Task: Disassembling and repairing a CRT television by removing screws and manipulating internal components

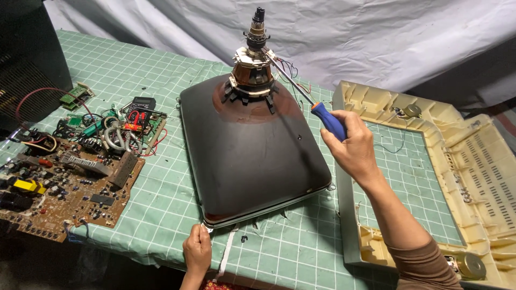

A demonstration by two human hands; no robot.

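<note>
A black picture tube (252,156) lies face down on the green gridded mat (301,247), its neck and copper yoke (252,70) pointing up. My right hand (352,147) grips a blue-handled screwdriver (328,121) whose long shaft reaches up-left to the yoke's clamp. My left hand (197,249) presses on the tube's near-left corner at its metal mounting ear.
A brown circuit board (64,188) with wires and several components lies at the left. A small black meter (142,103) sits behind it. A cream plastic set frame (473,177) with a round speaker (468,265) lies at the right. White cloth hangs behind.
</note>
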